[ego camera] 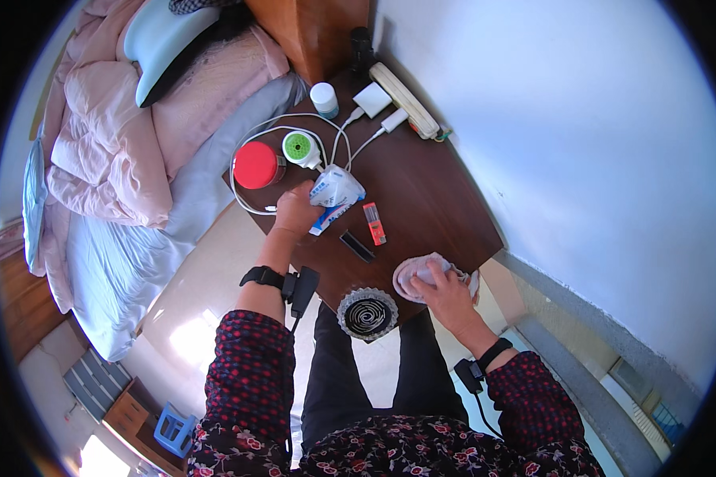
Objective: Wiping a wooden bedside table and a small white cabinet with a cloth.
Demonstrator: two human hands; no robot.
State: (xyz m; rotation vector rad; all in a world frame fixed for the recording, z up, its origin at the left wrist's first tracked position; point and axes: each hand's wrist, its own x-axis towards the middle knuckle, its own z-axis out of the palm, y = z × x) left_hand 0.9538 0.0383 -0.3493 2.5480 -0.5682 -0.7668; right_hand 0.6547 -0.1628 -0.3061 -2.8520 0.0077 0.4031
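Near the table's left edge, my left hand [297, 210] grips a soft white and blue plastic packet [340, 186] that bears writing. My right hand [450, 304] presses on a folded pale pink cloth [407, 281] at the front right corner of the dark wooden table [435, 203]. Between the hands lie a red lighter [375, 224] and a small black bar-shaped object [357, 246]. A cut-glass ashtray [341, 301], with a spiral coil like a mosquito coil inside, sits at the front edge close to my legs.
Behind the packet stand a red-lidded jar [255, 165], a green-topped white container [299, 146] and a white bottle [323, 98]. White cables [286, 126] loop around them from chargers [372, 99] by a power strip [403, 98]. A wall [573, 149] borders the right; a bed [137, 250] stands left.
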